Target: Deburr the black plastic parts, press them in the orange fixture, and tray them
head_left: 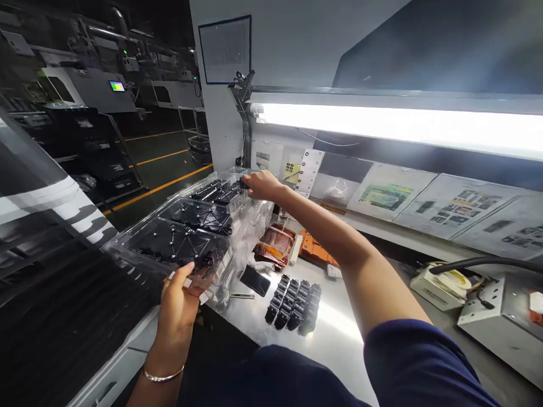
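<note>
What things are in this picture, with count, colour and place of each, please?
Trays: several, clear, stacked at left of table
Parts in trays: many, black, uncountable
Table: one, silvery, centre
Loose parts: about four rows, black, on table
Phone: one, black, beside trays
Bin: one, red-brown, behind phone
Case: one, orange, right of bin
Lamp: one, lit white, above table
Wall sheets: several, pale, below lamp
Framed sheet: one, dark-edged, upper wall
Boxes: two, pale, far right
Machines: several, pale, dim background
Bracelet: one, silver, left wrist
Hands: two, bare; left at near tray edge, right at far trays
</note>
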A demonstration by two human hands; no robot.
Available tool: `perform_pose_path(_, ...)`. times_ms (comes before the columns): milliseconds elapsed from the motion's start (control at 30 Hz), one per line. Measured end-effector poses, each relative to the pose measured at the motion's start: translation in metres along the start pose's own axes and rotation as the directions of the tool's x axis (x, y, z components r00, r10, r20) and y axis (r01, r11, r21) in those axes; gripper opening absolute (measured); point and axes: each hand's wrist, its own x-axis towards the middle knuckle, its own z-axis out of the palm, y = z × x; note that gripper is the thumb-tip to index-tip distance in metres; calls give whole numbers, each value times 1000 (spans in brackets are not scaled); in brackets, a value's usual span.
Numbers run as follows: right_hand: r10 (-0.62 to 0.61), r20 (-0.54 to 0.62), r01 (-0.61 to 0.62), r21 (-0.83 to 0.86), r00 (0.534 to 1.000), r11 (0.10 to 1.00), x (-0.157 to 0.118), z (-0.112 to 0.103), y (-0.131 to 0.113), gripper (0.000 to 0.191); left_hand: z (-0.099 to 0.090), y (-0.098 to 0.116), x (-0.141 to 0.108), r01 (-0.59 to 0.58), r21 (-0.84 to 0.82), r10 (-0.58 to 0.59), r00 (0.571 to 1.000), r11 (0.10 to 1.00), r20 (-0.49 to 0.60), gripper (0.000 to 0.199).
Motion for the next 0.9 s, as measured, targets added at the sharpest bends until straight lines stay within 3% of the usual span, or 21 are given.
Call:
perform_pose_path(167,-4,-5,4,45,1000,999,21,-7,10,34,-5,12,10,12,55,-13,1000,998,19,12)
perform_pose_path(267,173,-109,-131,318,979,939,28,-15,35,32,-9,21,12,29,87,-27,999,996,-28,8)
perform_pose_path(333,404,-214,-196,621,889,759,18,-20,63,33,-14,29,14,43,109,-39,998,993,-41,7)
perform_pose_path(367,526,-227,-179,771,820,611,9,-21,77,33,-18,33,16,49,120,-45,998,992,-41,8)
perform_pose_path(433,678,-131,-43,971,723,234,-17,-18,99,33,-27,40,20,62,134,-59,998,989,-29,12)
perform_pose_path(467,703,-58,47,998,709,36,-31,-14,104,33,-31,44,22,67,140,-66,998,988,-14,15)
perform_pose_path(533,677,73,170,943,732,-285,-58,0,97,30,-39,49,28,82,150,-86,996,985,16,22)
perform_pose_path(600,617,174,212,840,767,-500,-77,17,73,28,-44,53,33,99,169,-105,994,981,25,29)
perform_pose_path(733,476,293,202,638,829,-743,-90,45,9,28,-46,54,39,111,217,-119,992,970,27,36)
perform_pose_path(800,432,320,197,564,843,-802,-90,53,-12,30,-45,52,38,116,232,-124,992,966,20,35)
perform_pose_path(900,406,347,188,519,845,-834,-88,58,-24,32,-45,48,34,80,233,-93,995,969,44,40)
